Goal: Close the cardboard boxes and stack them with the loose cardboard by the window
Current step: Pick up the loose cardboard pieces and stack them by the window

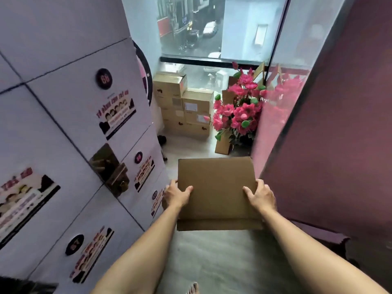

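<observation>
Both hands hold one brown box [216, 187], the left hand [176, 196] and right hand [262, 197] gripping its sides. More boxes [184, 105] sit stacked by the window [212, 28], beside pink flowers [239, 111].

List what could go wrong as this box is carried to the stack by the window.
The pink flowers lean into the narrow way between the lockers and the glass wall, so the cardboard box might brush them. The left hand and right hand grip only its edges; it might slip. The stacked boxes stand uneven.
</observation>
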`<action>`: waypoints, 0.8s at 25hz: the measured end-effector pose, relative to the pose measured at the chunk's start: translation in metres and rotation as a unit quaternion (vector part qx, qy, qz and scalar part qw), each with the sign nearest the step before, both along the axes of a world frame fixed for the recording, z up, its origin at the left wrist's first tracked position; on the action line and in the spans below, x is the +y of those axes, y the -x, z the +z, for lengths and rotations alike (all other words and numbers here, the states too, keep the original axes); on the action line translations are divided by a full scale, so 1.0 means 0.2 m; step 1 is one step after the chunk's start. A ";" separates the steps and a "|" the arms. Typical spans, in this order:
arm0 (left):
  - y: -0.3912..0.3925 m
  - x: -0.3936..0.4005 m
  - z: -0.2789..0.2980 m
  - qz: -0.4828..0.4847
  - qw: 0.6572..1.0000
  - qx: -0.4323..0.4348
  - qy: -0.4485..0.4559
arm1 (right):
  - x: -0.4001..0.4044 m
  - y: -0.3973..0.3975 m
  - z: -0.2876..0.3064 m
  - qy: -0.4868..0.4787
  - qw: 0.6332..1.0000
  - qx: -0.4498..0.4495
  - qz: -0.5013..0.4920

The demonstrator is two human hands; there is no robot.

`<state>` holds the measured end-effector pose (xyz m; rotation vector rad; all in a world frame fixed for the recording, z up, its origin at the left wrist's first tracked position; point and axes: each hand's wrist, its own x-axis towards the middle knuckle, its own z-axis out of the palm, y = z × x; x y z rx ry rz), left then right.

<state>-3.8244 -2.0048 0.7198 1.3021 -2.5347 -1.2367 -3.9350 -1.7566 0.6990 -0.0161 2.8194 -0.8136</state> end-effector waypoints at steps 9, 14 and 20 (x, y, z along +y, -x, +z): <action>1.03 -0.38 -0.05 0.002 1.000 -0.011 0.016 | -0.37 0.98 -0.05 0.007 1.000 -0.012 -0.002; 1.57 -0.54 -0.04 0.034 0.998 -0.033 0.037 | -0.59 1.58 -0.06 0.031 0.999 -0.031 0.007; 2.12 -0.81 -0.04 0.046 0.995 -0.060 0.061 | -0.89 2.21 -0.04 0.031 0.999 -0.033 0.027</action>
